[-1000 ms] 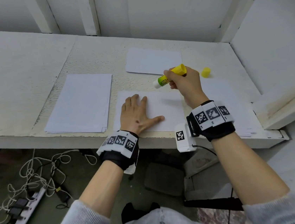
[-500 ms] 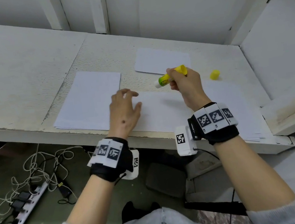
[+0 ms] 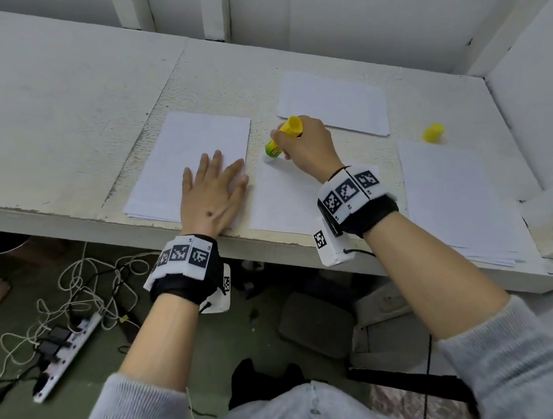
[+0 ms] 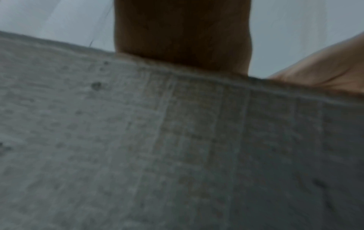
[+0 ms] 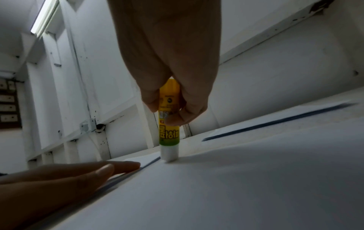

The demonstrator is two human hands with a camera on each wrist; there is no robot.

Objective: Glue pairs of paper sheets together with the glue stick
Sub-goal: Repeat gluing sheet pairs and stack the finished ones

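On the white counter point(image 3: 50, 107) the flat, released left hand point(image 3: 211, 196) has slid left onto the paper stack point(image 3: 192, 150), while the right hand point(image 3: 309, 150) grasping the glue stick point(image 3: 273, 147) has touched down on the middle sheet point(image 3: 284, 201)'s far-left corner, so gluing starts.

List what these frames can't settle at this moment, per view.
- Head view: the glue stick tip is hidden by the right hand, so contact with the sheet is unclear there.
- Left wrist view: blurred and dim; only the desk edge and the left hand show, no fingertips.
- Right wrist view: small label print is unreadable.
- Any view: glue already on the sheet is invisible.
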